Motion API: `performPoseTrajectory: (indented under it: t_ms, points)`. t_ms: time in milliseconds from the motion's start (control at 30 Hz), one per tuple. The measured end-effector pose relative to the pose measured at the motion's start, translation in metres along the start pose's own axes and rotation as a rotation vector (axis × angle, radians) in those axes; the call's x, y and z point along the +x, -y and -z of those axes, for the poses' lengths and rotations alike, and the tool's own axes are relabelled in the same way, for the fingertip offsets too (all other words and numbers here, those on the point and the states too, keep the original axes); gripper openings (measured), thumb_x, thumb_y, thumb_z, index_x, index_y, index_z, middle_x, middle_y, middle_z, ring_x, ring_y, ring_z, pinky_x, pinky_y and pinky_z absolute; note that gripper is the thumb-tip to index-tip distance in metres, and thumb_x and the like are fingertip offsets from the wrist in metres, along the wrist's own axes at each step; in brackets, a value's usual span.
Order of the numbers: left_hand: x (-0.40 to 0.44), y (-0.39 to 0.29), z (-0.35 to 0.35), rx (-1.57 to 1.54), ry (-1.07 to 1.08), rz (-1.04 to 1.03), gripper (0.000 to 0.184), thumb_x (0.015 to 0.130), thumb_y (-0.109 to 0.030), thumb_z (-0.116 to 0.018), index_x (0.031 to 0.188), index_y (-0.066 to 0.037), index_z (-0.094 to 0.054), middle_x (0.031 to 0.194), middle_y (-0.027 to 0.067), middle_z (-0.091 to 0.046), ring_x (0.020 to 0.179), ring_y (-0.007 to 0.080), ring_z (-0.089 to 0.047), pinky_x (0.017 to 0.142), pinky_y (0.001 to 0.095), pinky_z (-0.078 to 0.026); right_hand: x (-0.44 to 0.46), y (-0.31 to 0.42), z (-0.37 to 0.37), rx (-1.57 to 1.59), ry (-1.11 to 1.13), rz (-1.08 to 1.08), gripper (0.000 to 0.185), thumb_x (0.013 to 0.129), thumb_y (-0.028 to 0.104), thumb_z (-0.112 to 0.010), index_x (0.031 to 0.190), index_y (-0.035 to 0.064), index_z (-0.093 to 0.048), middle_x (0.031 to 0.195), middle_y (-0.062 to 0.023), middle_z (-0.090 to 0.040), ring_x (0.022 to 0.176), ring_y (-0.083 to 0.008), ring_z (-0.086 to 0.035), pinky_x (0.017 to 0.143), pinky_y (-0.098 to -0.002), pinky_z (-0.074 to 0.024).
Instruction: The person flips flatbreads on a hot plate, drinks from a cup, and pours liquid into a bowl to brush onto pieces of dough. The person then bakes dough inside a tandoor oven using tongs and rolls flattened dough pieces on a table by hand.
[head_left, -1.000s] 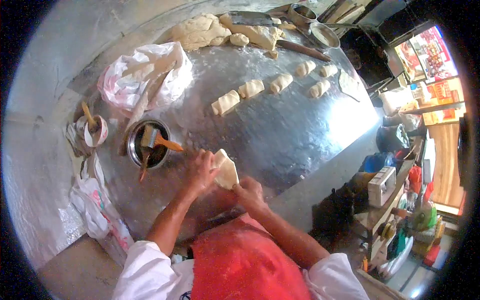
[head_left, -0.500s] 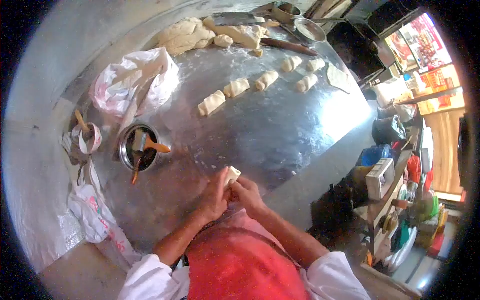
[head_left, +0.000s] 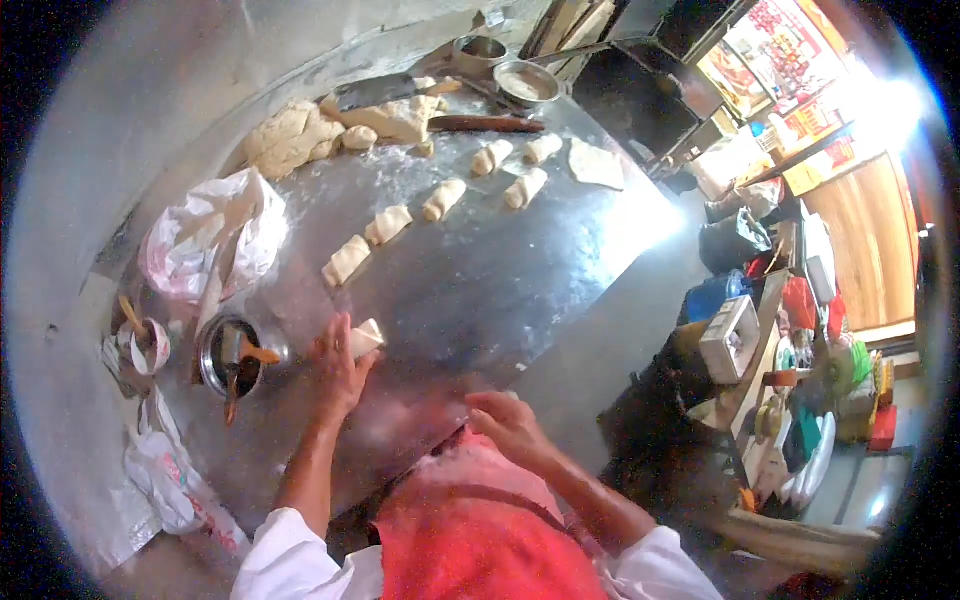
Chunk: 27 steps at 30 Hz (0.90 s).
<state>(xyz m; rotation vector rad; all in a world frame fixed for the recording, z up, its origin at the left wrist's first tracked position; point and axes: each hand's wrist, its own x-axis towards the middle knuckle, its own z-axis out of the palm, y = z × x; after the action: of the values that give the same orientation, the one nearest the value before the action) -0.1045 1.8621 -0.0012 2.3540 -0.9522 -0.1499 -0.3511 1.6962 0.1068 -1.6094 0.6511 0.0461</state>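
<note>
A small folded roll of dough [head_left: 367, 338] sits between the thumb and fingers of my left hand [head_left: 338, 372], low over the metal table [head_left: 470, 310]. My right hand [head_left: 508, 425] is apart from it, near the table's front edge, with loosely bent fingers and nothing visible in them. Ahead lies a row of dough rolls, among them a near one [head_left: 347, 261] and a middle one [head_left: 443, 200]. A flat piece of dough [head_left: 596, 163] rests at the far right. Left of my left hand stands a metal pot [head_left: 213, 372] with a brush [head_left: 257, 352] across it.
Large dough [head_left: 292, 140] lies at the back beside a dark rolling pin [head_left: 487, 124] and a metal bowl [head_left: 527, 83]. A white plastic bag [head_left: 262, 210] stands at the left. Shelves hold a white box [head_left: 728, 338] at the right.
My hands have separated. The left has carried the dough roll forward and left, while the right has drawn back to the right. The view has shifted, so table items appear further left.
</note>
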Motion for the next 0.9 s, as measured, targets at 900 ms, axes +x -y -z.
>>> performPoseTrajectory:
  t_ms: [900]
  points:
    - [0.227, -0.269, -0.159, 0.19, -0.088, -0.185, 0.067, 0.085, -0.025, -0.064, 0.14, -0.006, -0.032, 0.134, 0.0204, -0.04, 0.122, 0.0393, -0.04, 0.102, 0.0478, -0.033, 0.021, -0.114, 0.34, -0.05, -0.074, -0.219, 0.041, 0.09, 0.026, -0.059, 0.116, -0.0053, -0.056, 0.098, -0.0137, -0.065, 0.082, -0.019, -0.064, 0.074, -0.0332, -0.051]
